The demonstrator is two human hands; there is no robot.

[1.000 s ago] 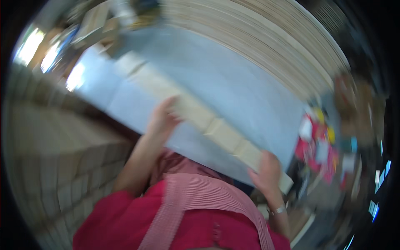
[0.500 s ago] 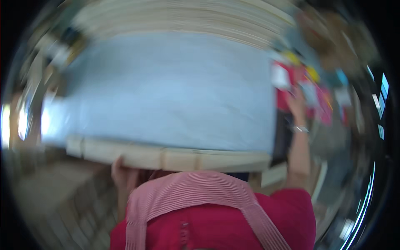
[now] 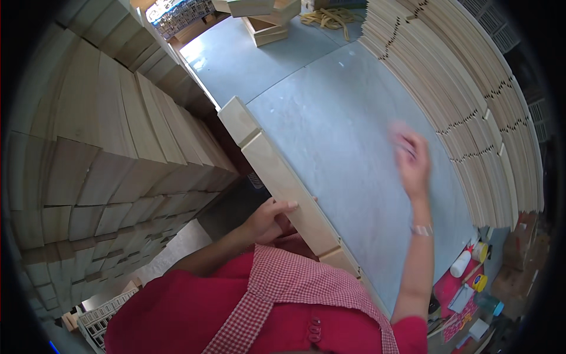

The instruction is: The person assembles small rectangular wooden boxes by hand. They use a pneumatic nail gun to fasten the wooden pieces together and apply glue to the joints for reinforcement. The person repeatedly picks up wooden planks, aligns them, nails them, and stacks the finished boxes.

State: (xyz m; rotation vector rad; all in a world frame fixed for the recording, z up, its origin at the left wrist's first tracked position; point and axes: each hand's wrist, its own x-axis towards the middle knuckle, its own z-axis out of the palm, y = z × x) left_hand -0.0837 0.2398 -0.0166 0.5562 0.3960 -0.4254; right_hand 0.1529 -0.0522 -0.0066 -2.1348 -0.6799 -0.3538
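A row of pale wooden pieces (image 3: 282, 171) lines the near edge of the grey-blue worktop (image 3: 348, 147). My left hand (image 3: 268, 221) grips the long middle piece, thumb over its face and fingers partly hidden behind it. Above the worktop, apart from the wood, my right hand (image 3: 413, 159) has its fingers curled in and is blurred by motion. Something small and dark may be between those fingers, but I cannot make it out.
Tall stacks of wooden boards (image 3: 112, 130) rise at the left. Bundled thin wooden strips (image 3: 448, 76) curve along the far right. Small open wooden boxes (image 3: 265, 32) and yellowish bands (image 3: 327, 20) lie at the far end. A white bottle (image 3: 460, 264) stands among jars at lower right.
The view has swung leftward, bringing the board stacks in. My right hand has left the bottles and jars at the right and is now over the worktop. My left hand stays at the wooden row.
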